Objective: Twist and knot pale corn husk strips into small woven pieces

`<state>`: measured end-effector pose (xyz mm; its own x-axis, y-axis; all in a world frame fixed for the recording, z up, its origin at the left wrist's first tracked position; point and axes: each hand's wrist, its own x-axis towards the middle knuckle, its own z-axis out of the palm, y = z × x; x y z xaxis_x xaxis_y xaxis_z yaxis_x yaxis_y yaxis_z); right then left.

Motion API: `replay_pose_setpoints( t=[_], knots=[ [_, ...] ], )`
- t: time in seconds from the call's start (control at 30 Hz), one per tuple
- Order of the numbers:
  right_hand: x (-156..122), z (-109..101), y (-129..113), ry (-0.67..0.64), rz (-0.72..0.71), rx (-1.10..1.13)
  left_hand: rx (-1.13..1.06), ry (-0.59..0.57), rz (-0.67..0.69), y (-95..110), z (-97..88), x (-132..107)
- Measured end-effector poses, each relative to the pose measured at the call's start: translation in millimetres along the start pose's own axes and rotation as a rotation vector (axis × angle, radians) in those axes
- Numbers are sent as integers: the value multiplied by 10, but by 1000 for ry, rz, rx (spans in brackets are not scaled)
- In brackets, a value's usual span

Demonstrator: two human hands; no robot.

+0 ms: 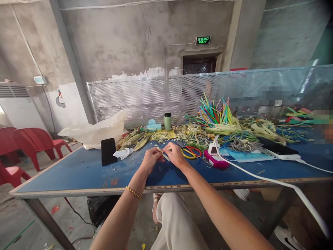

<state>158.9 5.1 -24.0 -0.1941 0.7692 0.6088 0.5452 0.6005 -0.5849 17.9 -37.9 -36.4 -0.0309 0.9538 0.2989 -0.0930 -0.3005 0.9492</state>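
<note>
My left hand (151, 159) and my right hand (176, 155) meet above the near middle of the blue table (85, 173). Between their fingertips is a narrow pale strip (165, 157) that looks like corn husk. Both hands are closed in a pinch on it, and the fingers hide part of the strip. Just right of my right hand lie scissors (191, 152) with yellow and red handles. Beyond the hands are dried corn husks (137, 140) and a spread of pale husk shreds (163, 135).
A black phone (108, 151) and crumpled white paper (123, 153) lie left. A green bottle (168, 122) and bright coloured stems (215, 113) stand behind. At right are a magenta box (216, 160), a white charger (213, 149) and a white cable (262, 176) crossing the front edge.
</note>
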Motion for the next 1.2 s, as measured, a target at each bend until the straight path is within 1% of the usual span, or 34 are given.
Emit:
replay_pose_setpoints(
  t=[0.17, 0.37, 0.57, 0.77, 0.97, 1.07, 1.2],
  knots=[
    [22, 10, 18, 30, 0, 22, -8, -19, -7, 25, 6, -6],
    [-5, 4, -11, 7, -22, 37, 80, 42, 28, 4, 41, 17],
    [-40, 12, -47, -29, -49, 16, 141, 95, -1, -28, 57, 33],
    [-41, 17, -25, -35, -47, -5, 242, 88, 7, -55, 43, 48],
    [-34, 16, -20, -36, -37, 2, 320, 117, 42, -56, 21, 52],
    [-21, 18, -4, -22, -12, 12, 303, 94, 45, -70, 6, 49],
    [0, 17, 28, 8, 7, 34, 176, 54, 48, -81, -8, 22]
  ],
)
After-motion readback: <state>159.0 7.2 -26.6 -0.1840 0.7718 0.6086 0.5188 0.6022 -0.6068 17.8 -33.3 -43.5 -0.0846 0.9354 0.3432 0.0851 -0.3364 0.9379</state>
